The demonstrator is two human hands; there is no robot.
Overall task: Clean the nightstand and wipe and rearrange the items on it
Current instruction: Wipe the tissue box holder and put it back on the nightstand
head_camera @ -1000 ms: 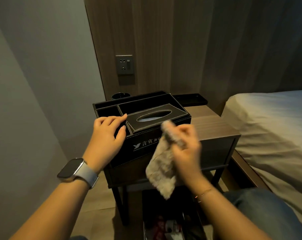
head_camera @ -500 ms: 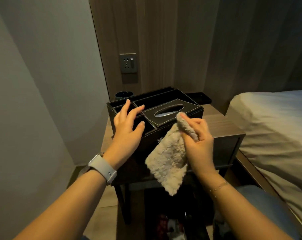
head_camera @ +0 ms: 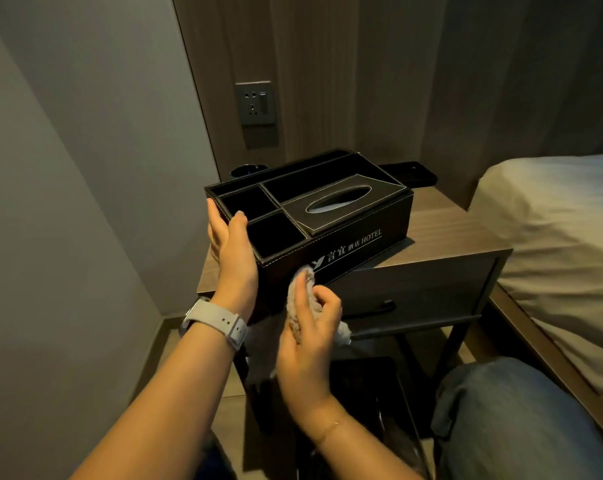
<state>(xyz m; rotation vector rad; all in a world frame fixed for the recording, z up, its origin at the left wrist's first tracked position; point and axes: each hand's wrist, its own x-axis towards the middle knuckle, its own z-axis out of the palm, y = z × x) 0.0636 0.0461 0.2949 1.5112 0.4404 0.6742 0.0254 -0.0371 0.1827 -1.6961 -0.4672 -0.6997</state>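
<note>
A black leather tissue-box organiser (head_camera: 355, 233) with several open compartments and white "HOTEL" lettering sits tilted on the wooden nightstand (head_camera: 442, 237), its left end raised. My left hand (head_camera: 232, 247) grips that left end, thumb over the rim. My right hand (head_camera: 310, 327) holds a beige fluffy cloth (head_camera: 302, 289) and presses it against the organiser's front face, near the lower left corner by the logo.
A dark round ashtray (head_camera: 248, 170) and a flat black tray (head_camera: 409, 172) lie behind the organiser. The nightstand drawer (head_camera: 417, 292) faces me, with a dark bin (head_camera: 359, 410) under it. A wall socket (head_camera: 256, 102) is above, the bed (head_camera: 552, 216) on the right, and my knee (head_camera: 507, 420) below it.
My left hand slid from the compartments to the organiser's left end and tilted it up. My right hand dropped with the cloth from the top edge to the front face.
</note>
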